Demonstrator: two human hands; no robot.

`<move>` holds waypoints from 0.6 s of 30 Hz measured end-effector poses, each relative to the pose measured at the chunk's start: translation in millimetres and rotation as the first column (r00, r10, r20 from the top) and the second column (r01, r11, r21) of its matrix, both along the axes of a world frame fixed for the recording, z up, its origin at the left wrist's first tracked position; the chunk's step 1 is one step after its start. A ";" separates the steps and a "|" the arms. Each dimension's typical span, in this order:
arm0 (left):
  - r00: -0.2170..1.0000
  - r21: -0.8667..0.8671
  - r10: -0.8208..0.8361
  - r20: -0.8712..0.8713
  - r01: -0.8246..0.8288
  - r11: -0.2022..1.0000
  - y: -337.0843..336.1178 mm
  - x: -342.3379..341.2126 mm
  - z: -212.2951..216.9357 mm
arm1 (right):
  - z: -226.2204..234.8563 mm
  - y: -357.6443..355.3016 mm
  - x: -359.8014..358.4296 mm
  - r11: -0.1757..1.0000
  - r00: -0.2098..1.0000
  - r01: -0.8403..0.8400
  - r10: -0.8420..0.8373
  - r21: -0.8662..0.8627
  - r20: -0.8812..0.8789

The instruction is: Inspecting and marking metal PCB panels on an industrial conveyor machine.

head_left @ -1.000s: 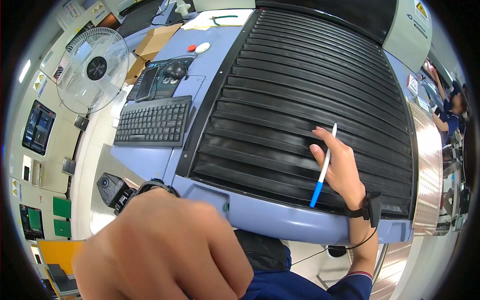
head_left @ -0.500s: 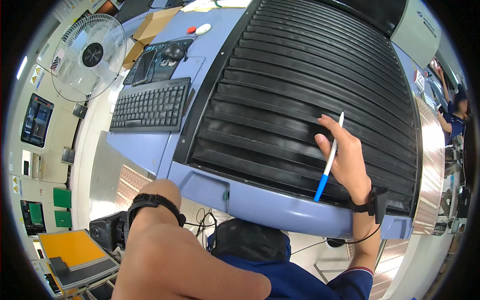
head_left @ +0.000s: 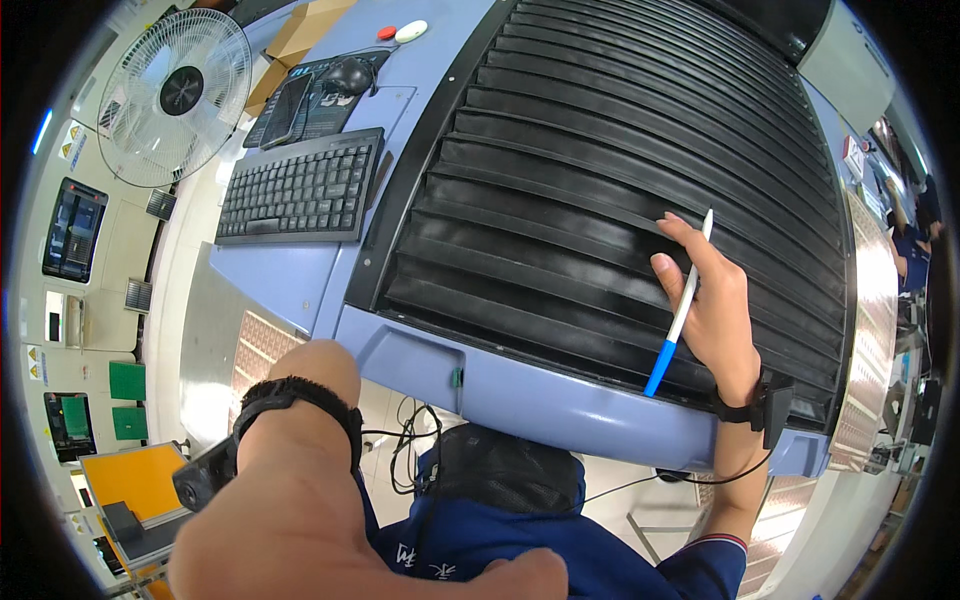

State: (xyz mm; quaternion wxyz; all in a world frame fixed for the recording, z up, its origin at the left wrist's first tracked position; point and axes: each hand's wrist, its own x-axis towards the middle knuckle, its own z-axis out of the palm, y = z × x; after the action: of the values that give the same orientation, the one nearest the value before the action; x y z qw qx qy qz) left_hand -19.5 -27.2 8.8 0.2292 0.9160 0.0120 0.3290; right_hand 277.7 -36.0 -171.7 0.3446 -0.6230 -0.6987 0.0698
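Note:
My right hand (head_left: 712,305) hovers over the black ribbed bellows cover (head_left: 560,210) with its fingers bent. A slim white pen with a blue end (head_left: 684,306) is held in it, the pale tip pointing away from me and the blue end toward the machine's front edge. The thumb and index finger curve to the left of the pen. My left hand (head_left: 308,366) is near the front left corner of the blue machine housing (head_left: 590,422), its fingers hidden from view. Both wrists carry black straps with small devices.
Left of the bellows lie a black keyboard (head_left: 298,188), a mouse (head_left: 348,76) and a phone (head_left: 287,108). Red and white buttons (head_left: 411,31) sit beyond them. A fan (head_left: 181,92) stands at far left. Cables (head_left: 408,450) hang below the front edge.
My right hand and the pen have shifted slightly right and away from me in the picture. My left forearm has shifted a little left. The whole view has also moved slightly.

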 end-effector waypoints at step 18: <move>0.984 0.059 -0.117 0.137 0.110 0.992 3.6 -10.7 -25.3 | 3.5 -2.1 -3.4 1.000 1.000 0.002 -0.002 -0.025 -0.028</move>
State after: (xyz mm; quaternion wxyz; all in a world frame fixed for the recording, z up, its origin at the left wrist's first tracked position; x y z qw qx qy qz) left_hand -30.2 -23.6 -16.5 0.2245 0.8953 -0.0649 0.3793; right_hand 274.3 -38.1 -168.2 0.3469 -0.6268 -0.6923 0.0869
